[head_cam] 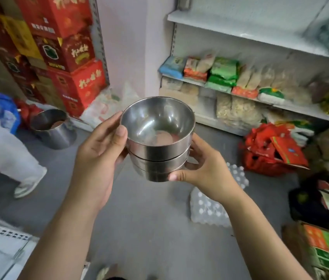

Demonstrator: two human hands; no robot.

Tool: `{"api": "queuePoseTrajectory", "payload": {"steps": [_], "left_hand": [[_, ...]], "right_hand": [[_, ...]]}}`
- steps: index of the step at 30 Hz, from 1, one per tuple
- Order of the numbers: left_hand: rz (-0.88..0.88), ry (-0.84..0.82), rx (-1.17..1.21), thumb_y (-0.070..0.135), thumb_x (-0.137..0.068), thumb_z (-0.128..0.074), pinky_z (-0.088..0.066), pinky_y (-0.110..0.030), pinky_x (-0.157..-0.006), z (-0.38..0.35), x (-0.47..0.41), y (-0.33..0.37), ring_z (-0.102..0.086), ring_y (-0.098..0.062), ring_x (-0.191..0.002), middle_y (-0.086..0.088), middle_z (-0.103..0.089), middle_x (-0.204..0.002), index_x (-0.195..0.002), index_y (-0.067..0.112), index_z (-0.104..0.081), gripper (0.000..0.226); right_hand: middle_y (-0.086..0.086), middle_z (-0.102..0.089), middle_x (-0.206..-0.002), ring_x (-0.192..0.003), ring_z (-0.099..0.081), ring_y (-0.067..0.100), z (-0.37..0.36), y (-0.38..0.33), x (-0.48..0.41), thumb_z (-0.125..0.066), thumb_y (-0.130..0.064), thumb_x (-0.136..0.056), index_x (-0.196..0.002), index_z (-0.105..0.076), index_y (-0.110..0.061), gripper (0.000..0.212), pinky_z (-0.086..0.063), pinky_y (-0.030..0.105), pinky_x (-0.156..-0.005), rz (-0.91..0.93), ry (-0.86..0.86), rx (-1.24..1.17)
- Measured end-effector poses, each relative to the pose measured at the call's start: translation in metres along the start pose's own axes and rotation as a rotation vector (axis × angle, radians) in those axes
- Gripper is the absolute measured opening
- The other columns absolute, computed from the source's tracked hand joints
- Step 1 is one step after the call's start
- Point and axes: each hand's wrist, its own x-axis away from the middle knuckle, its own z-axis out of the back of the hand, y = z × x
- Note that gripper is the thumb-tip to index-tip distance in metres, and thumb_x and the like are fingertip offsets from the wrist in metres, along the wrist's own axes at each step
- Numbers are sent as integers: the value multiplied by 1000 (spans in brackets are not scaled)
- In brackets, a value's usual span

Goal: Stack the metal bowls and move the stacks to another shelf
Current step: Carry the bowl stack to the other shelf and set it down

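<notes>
Bowl stack (160, 156) aloft; bucket (53, 129) left, white packs (208, 209) below.

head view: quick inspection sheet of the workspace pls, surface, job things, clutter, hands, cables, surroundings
surface: grey floor; no shelf beneath the bowls.
job's things: stack of metal bowls, nested, upright, held in the air.
clutter: steel pot, white wrapped packs and red bag on the floor.
grippers: left hand grips the stack's left side, thumb at the top rim; right hand holds its lower right side.
cables: nothing seen.
surroundings: white shelves with food packets, red boxes stacked at left, another person's leg.
</notes>
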Motion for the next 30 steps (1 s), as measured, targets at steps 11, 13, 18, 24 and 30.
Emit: {"api": "queuePoseTrajectory", "payload": {"steps": [11, 13, 18, 24, 30], "left_hand": [[43, -152, -3, 43, -83, -76, -47, -49, -110, -17, -159, -41, -64, -12, -125, 6, -71, -130, -134, 19, -63, 57], [34, -188, -9, 43, -82, -72, -48, -47, -109, -19, -201, -39, -64, -12, -125, 5, -71, -129, -134, 18, -64, 58], [40, -317, -51, 44, -87, -76, -49, -46, -107, -22, -302, -30, -64, -12, -125, 6, -71, -129, -131, 21, -66, 50], [68, -438, -89, 42, -84, -75, -55, -47, -101, -48, -383, -39, -67, -10, -119, 6, -73, -124, -128, 23, -67, 48], [88, -507, -108, 44, -80, -69, -61, -38, -91, -103, -447, -64, -69, -6, -107, 9, -74, -116, -127, 24, -67, 51]], "right_hand": [[-4, -69, -131, -123, -64, 21, 23, 30, -123, -99, -14, -62, -146, -53, -34, 98, -54, 54, -103, -44, 131, 32], [-5, -69, -133, -126, -63, 22, 24, 27, -156, -99, -17, -62, -147, -51, -32, 99, -53, 55, -104, -38, 172, 30], [-7, -67, -136, -130, -61, 20, 27, 20, -231, -95, -25, -61, -151, -48, -26, 102, -53, 52, -106, -27, 276, 5], [-5, -67, -137, -129, -61, 21, 49, 28, -283, -96, -24, -62, -150, -49, -25, 100, -53, 52, -105, -58, 363, 5], [-3, -69, -133, -126, -64, 20, 98, 49, -326, -98, -18, -64, -147, -52, -28, 96, -55, 54, -102, -89, 439, 4]]}}
